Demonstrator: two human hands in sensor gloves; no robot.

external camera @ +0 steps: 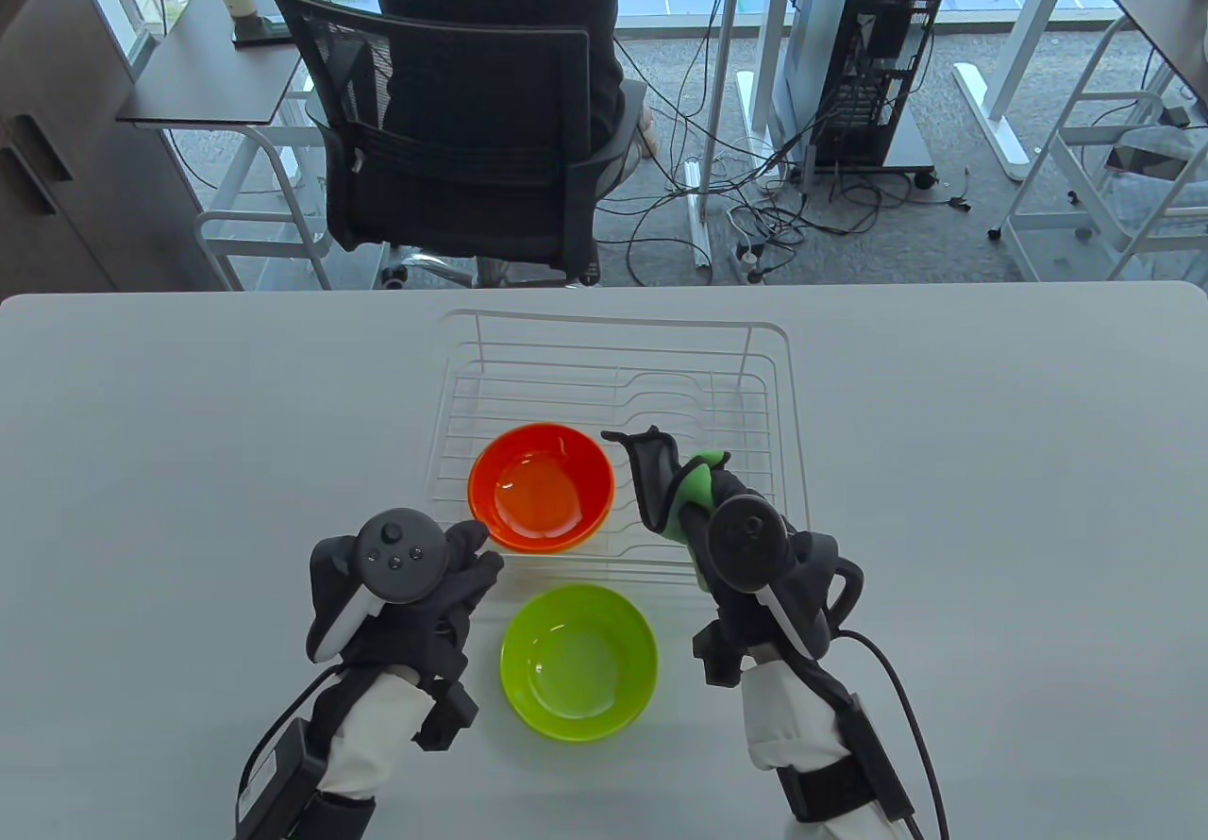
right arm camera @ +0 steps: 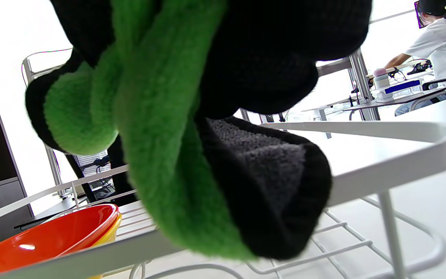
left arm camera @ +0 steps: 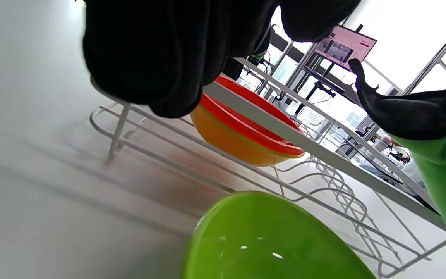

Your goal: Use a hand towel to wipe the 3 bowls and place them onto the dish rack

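Here, right hand [external camera: 755, 557] raised over rack [external camera: 618, 387], grip bunching towel [external camera: 675, 491], left hand [external camera: 415, 576] relaxed, empty.

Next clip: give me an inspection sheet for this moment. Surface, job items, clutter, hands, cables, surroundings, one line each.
Surface: white table, no spills seen.
Job's things: red bowl nested in a yellow bowl on the dish rack; green bowl on the table in front of the rack; green and black hand towel bunched in the right hand.
Clutter: nothing seen.
Hands: left hand hovers by the red bowl and holds nothing; right hand grips the towel over the rack.
Cables: glove leads trail from both wrists; floor cables tangled beyond the table.
Surroundings: office chair with a seated person, computer tower, desks.
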